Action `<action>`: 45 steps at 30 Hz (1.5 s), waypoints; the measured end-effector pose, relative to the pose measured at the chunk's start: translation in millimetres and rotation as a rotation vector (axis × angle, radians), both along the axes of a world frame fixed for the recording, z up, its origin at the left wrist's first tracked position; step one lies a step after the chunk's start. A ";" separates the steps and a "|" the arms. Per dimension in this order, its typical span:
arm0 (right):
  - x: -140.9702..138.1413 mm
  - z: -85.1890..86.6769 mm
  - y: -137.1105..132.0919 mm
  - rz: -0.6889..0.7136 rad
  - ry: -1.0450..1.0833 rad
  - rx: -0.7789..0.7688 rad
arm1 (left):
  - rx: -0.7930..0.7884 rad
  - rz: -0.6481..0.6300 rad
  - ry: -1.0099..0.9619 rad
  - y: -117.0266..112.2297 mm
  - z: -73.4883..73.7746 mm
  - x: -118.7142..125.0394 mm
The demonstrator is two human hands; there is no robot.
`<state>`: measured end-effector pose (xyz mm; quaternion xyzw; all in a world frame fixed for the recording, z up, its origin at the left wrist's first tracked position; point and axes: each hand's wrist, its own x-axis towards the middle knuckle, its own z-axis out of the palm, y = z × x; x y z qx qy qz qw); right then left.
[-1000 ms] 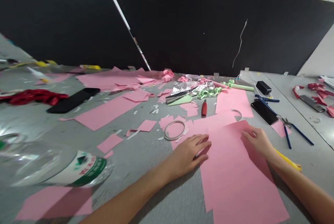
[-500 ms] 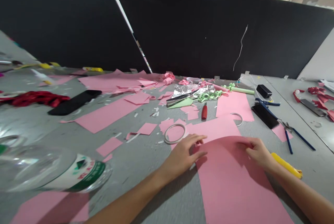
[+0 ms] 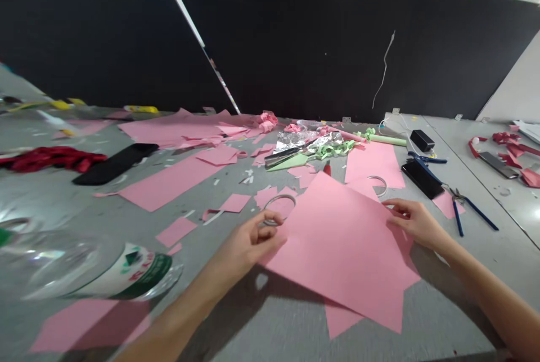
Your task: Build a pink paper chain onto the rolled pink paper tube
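Both my hands hold a large pink paper sheet [image 3: 337,244] lifted off the grey table [image 3: 219,289] and turned at an angle. My left hand [image 3: 248,244] pinches its left edge, fingers closed. My right hand [image 3: 411,218] grips its right edge near the far corner. A thin tape ring [image 3: 279,208] lies just beyond my left hand. A second pink sheet [image 3: 341,320] pokes out underneath.
A clear plastic bottle [image 3: 84,269] lies at the near left. Pink scraps [image 3: 169,182], a black phone [image 3: 116,162], scissors [image 3: 287,155], foil [image 3: 299,139], green paper curls [image 3: 337,150], another phone [image 3: 422,178] and blue pliers [image 3: 466,205] lie scattered around. A black wall stands behind.
The pink sheet lay flat under my hands; now its corners are lifted and it has been rotated. My left hand moved left and closed into a pinch.
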<state>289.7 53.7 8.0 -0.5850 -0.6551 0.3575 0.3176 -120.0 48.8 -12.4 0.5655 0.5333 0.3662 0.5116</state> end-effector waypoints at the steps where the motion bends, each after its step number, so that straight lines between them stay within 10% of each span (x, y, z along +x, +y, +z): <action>1: -0.9 -0.5 0.8 0.011 0.007 -0.004 | -0.077 -0.036 -0.038 -15.8 -3.2 -3.0; 6: -7.2 4.8 -3.5 0.048 0.050 -0.107 | -0.204 -0.044 -0.030 -73.7 -9.7 -1.3; 15: 17.8 18.6 -81.4 -0.020 0.467 -0.471 | -0.145 0.236 0.050 -103.5 -14.1 2.8; 20: 24.6 10.3 -136.3 0.040 0.051 -0.164 | -0.045 0.315 0.222 -116.1 -22.5 -7.7; 26: -7.8 11.6 -171.8 0.726 -0.406 0.332 | -0.039 0.213 0.412 -110.3 -17.3 -14.2; 32: -30.1 -0.5 -166.7 0.752 -0.470 0.429 | -0.084 0.094 0.402 -100.8 -9.5 -11.9; 42: -75.6 29.5 -122.0 0.647 -0.386 0.692 | -0.112 -0.354 0.073 -105.4 8.9 22.1; 45: -103.6 27.1 -107.8 0.797 -0.364 0.662 | -0.287 -0.225 -0.103 -106.4 4.8 41.0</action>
